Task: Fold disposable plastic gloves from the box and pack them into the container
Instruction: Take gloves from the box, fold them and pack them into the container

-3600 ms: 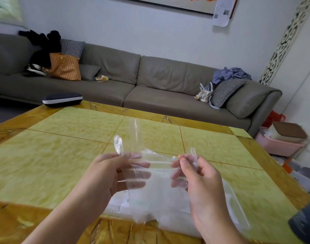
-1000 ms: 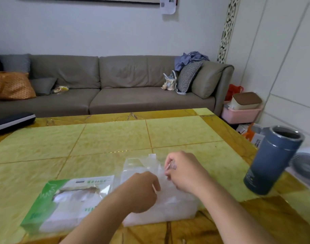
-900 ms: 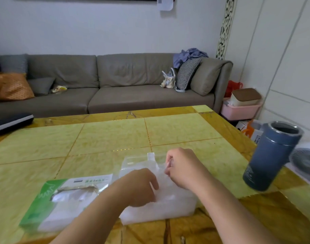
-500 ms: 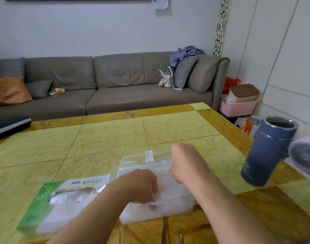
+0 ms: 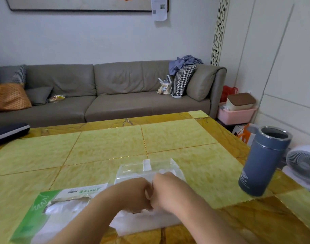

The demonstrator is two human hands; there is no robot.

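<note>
We are pressing our left hand (image 5: pixel 133 194) and right hand (image 5: pixel 168 189), both curled, knuckle to knuckle inside the clear container (image 5: pixel 147 168); what they grip we cannot tell. The glove box (image 5: pixel 50 205) is lying just left of the container, a blue flask (image 5: pixel 263 162) standing well right near the table (image 5: pixel 106 143) edge.

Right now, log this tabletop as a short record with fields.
surface: yellow-green tiled table
container: clear plastic container, open, in front of the person
glove box: green and white glove box, left of the container, top torn open
left hand: over the container, fingers curled, knuckles meeting the right hand
right hand: over the container, fingers curled
glove: hidden under the hands, cannot confirm
other: blue flask, lid off, near the right table edge
</note>
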